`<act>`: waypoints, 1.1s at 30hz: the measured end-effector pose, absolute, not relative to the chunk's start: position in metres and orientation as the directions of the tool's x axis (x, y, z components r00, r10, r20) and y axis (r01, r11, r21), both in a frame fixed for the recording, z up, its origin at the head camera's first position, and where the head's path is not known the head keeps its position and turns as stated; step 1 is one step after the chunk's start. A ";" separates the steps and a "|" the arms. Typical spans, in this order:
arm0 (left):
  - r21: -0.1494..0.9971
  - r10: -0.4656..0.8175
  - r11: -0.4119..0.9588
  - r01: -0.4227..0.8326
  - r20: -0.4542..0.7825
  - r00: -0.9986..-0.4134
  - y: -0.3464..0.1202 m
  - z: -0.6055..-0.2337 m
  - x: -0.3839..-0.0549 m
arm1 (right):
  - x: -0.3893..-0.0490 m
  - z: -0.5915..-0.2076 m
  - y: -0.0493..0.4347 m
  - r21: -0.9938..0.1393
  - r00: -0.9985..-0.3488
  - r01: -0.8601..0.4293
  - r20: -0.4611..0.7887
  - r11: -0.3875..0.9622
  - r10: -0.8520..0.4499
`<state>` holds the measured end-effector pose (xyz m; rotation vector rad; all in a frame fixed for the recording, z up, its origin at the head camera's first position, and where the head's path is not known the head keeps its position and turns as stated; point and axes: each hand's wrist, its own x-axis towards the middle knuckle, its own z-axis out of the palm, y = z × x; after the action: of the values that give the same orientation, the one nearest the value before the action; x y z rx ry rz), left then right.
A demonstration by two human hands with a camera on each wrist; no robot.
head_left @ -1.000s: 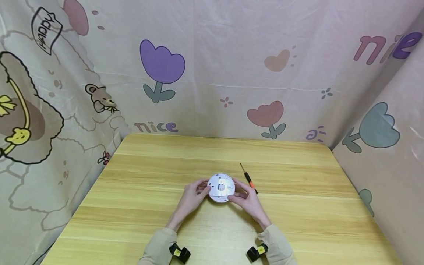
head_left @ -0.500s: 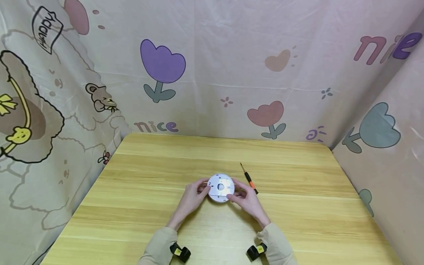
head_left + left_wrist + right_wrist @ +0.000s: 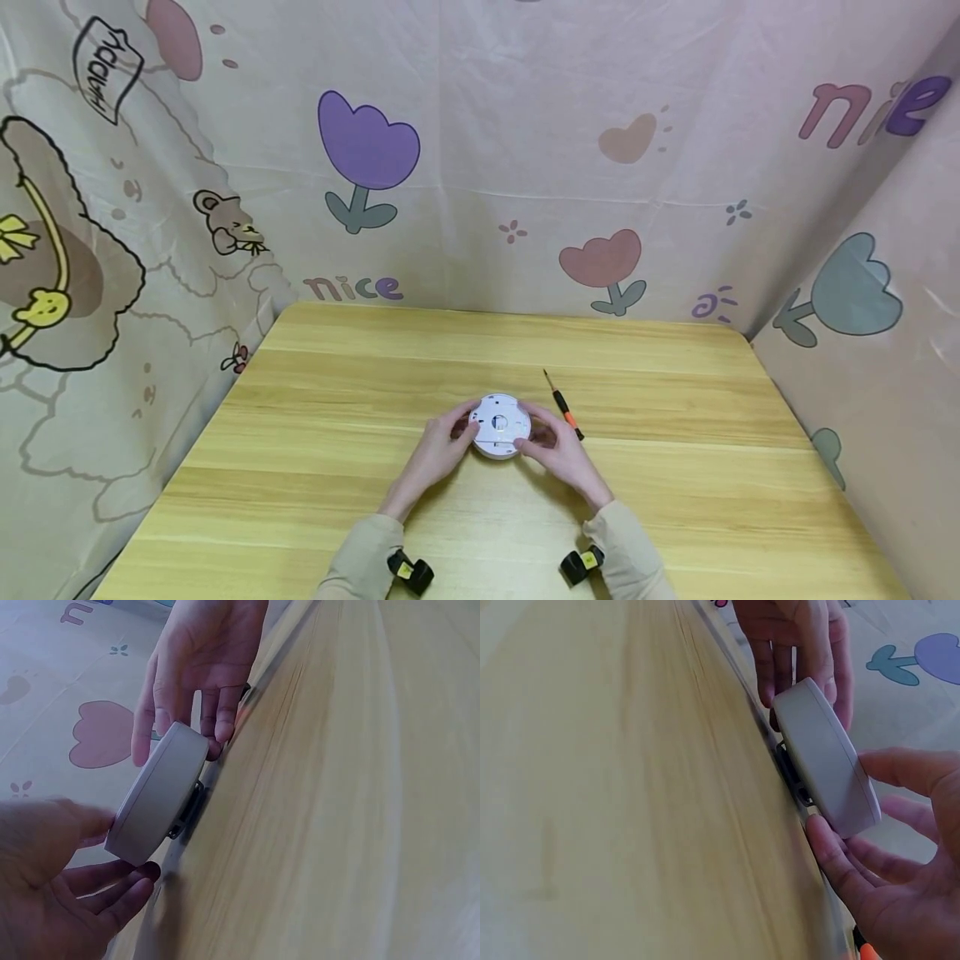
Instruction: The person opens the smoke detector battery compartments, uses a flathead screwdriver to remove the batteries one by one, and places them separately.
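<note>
Head view: we see left hand (image 3: 438, 446) and right hand (image 3: 561, 452) pinching a white disc (image 3: 501, 437) from opposite sides over the table (image 3: 337, 375), side edges well apart, screwdriver (image 3: 563, 404) just beside the right hand. Near table edge cut off; the dark part (image 3: 189, 811) under the disc we cannot make out.

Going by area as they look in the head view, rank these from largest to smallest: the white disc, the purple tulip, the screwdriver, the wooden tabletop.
1. Wooden tabletop
2. Purple tulip
3. White disc
4. Screwdriver, longer than the disc is wide, but thin
</note>
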<state>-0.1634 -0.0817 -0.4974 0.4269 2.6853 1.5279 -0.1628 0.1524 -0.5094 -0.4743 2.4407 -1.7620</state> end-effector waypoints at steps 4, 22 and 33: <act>0.830 0.289 0.510 0.225 0.081 -0.954 -0.082 -0.497 -0.164 | -0.164 -0.507 0.154 -0.930 -0.939 -0.198 0.090 0.309 -0.332; 0.835 0.263 0.521 0.177 0.040 -0.964 -0.079 -0.494 -0.169 | -0.175 -0.502 0.157 -0.939 -0.918 -0.172 0.042 0.299 -0.394; 0.803 0.210 0.570 0.175 0.063 -0.976 -0.075 -0.494 -0.170 | -0.178 -0.504 0.157 -0.958 -0.928 -0.132 0.028 0.256 -0.372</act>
<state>-0.1698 -0.0750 -0.4936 0.3369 2.7489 1.3979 -0.1776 0.1573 -0.5041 -0.4728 2.3202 -1.7377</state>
